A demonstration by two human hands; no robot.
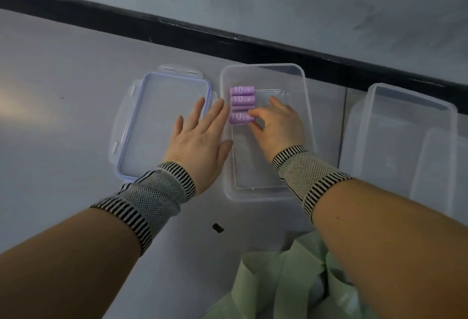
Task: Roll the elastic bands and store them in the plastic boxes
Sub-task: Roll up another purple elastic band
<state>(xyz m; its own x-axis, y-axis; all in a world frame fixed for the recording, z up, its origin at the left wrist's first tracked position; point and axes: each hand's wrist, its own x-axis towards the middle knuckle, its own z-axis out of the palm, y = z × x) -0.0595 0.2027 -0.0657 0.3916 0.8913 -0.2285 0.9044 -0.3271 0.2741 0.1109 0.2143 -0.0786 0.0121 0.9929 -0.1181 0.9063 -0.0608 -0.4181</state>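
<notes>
Head view: your right hand (276, 122) pinches the nearest purple roll (240, 118), seemingly fourth, at the box's (307, 105) 11 o'clock; left hand (200, 136) flat, empty.
Left: green bands (283, 280) unrolled at 6 o'clock.

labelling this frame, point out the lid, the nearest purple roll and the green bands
lid (162, 105), head view, on its clear panel
nearest purple roll (239, 117), head view, on its printed side
green bands (286, 275), head view, on a flat strip
</notes>
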